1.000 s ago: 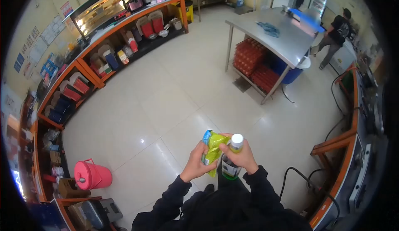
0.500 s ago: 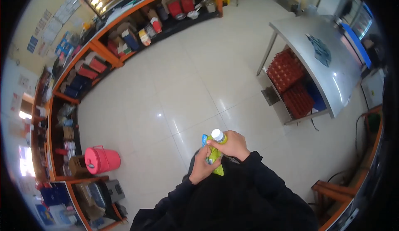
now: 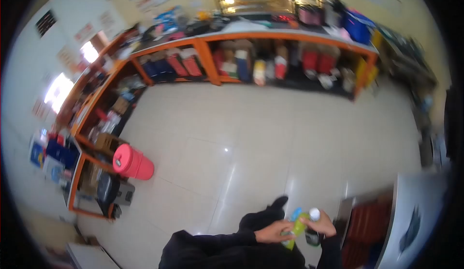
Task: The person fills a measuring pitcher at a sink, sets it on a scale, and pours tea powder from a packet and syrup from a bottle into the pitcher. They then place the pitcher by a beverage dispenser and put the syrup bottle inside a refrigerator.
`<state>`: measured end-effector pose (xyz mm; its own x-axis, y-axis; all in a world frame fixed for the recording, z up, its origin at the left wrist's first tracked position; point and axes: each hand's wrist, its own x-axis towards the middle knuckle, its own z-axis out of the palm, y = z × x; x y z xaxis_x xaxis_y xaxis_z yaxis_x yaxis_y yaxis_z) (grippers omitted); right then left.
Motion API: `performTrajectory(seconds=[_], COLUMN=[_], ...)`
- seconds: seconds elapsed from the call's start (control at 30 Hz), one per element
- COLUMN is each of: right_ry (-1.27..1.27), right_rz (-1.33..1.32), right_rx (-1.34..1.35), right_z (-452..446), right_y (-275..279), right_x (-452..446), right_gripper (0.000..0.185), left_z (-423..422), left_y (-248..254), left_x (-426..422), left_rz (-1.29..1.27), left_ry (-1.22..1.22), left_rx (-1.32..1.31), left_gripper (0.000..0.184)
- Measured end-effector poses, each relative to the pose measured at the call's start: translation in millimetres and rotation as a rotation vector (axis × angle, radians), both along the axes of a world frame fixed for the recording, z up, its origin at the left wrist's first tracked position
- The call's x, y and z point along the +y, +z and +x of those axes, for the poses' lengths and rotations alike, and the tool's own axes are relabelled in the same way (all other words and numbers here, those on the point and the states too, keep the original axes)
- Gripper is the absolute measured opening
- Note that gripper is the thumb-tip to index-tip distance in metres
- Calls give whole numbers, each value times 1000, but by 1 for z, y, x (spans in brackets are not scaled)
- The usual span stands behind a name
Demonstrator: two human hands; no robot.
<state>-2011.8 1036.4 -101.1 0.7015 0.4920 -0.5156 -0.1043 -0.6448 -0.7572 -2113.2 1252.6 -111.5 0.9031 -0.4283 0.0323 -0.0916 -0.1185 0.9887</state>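
Observation:
Near the bottom of the view, my left hand (image 3: pixel 275 231) is closed on a crumpled yellow-green packet (image 3: pixel 298 227) with a blue end. Close beside it on the right, my right hand (image 3: pixel 323 224) grips a bottle (image 3: pixel 312 238) with a white cap, just below the cap. The thumb and fingers of my right hand also lie against the packet. The bottle's lower part looks dark and hangs below my hand. Both hands are a little blurred.
An orange-framed counter (image 3: pixel 208 61) with shelves runs along the back and left. A pink lidded bucket (image 3: pixel 137 165) stands on the floor at left. At the lower right is a metal table (image 3: pixel 411 196) with red trays (image 3: pixel 369 225) beneath and a cloth (image 3: pixel 411 231) on top.
The view has swung left: the back counter is now centred and the metal table is at the lower right. My hands appear lower and further right, still holding the packet and bottle.

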Motion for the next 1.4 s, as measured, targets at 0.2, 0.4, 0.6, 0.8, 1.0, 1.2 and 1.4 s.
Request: performTrajectory(seconds=[0.2,0.4,0.6,0.8,1.0,1.2,1.4], right_ry=[-203,-526,-512,-264,-294,-496,-595], right_rz=[343,403,452,491,467,591,393], right_rx=[-82,240,276,68,124,200,67], right_z=[108,186,319,468,566,652,744], right_y=[50,9,-13,-9,1,6,3], right_x=[-37,-80,-140,-216,-283,-353,-470], right_gripper=[24,32,35,35,37,37,48], left_z=[143,257,391,511,594,705,862], left_y=[41,32,25,43,76,47,2], left_x=[-38,-60,-105,-174,-235,-312,-416], left_rz=[-337,-67,-49,-16,144,90,-123], left_ry=[19,-130,-192,28,106,128,-43], left_rx=[229,314,248,305,185,119,322], left_gripper=[43,48,42,31,21,13,6])
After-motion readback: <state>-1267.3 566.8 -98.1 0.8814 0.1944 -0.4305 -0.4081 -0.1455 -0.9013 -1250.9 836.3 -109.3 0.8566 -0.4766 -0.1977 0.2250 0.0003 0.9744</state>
